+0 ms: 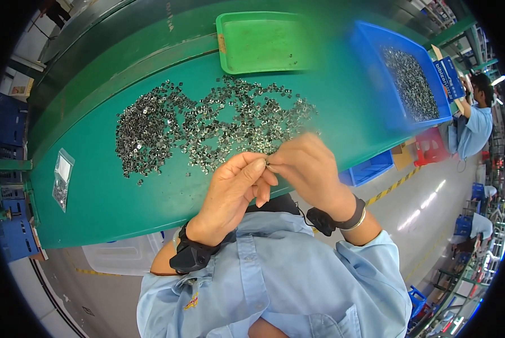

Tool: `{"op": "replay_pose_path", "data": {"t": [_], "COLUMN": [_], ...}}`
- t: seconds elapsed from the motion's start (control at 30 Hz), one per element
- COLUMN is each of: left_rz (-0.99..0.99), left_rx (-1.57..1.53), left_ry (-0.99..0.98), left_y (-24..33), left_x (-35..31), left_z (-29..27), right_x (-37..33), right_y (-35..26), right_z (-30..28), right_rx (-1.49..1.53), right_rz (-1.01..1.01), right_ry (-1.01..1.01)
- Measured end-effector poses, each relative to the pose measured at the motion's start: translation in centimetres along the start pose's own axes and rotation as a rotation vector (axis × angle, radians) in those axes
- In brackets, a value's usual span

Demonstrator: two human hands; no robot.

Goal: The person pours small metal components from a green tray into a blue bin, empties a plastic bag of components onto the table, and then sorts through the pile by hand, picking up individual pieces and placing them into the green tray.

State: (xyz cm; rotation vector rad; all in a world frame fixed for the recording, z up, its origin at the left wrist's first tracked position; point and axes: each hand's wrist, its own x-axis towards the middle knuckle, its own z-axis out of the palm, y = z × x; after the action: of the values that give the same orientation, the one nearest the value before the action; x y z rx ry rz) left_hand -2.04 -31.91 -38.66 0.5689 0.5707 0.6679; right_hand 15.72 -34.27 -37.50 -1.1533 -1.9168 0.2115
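My left hand [238, 183] and my right hand [306, 166] meet at the near edge of the green table, fingertips pinched together. Between them is a tiny dark piece, mostly hidden by the fingers; it looks like one of the small metal parts, but I cannot make it out for certain. Just beyond my hands, many small square metal parts [224, 127] lie spread over the table. They form a darker, denser heap [145, 132] on the left and a looser, shinier scatter toward the right. My right hand is slightly blurred.
A shallow green tray [264, 69] stands at the back with a few bits in it. At the right is a blue bin [396, 104] full of small metal parts. A clear plastic bag [62, 174] lies far left. Beyond the bin, a person in blue [473, 127] works.
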Motion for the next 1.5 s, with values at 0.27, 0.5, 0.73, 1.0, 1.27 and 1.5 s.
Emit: {"op": "replay_pose_path", "data": {"t": [0.27,0.5,0.73,1.0,1.27,1.5], "left_rz": [0.083,0.047,0.062,0.114,0.026,0.024], "left_rx": [0.129,0.083,-0.055,0.204,-0.161,-0.277], "left_ry": [0.010,-0.014,-0.118,-0.022,-0.153,-0.243], "left_y": [0.0,0.0,-0.9,-0.1,-0.4,-0.9], "left_x": [-0.3,-0.3,0.0,-0.5,-0.7,-0.4], "left_z": [0.2,-0.1,-0.8,0.0,-0.2,-0.6], "right_x": [0.0,-0.2,-0.7,-0.8,-1.2,-1.2], "right_y": [-0.2,-0.5,-1.0,-0.7,-1.3,-1.4], "right_z": [0.2,0.2,0.4,0.2,0.6,0.6], "right_rx": [0.035,0.099,0.187,0.073,0.334,0.374], "right_rz": [0.027,0.042,0.104,0.031,0.163,0.137], "right_ry": [0.005,-0.003,0.031,0.002,0.044,0.041]}}
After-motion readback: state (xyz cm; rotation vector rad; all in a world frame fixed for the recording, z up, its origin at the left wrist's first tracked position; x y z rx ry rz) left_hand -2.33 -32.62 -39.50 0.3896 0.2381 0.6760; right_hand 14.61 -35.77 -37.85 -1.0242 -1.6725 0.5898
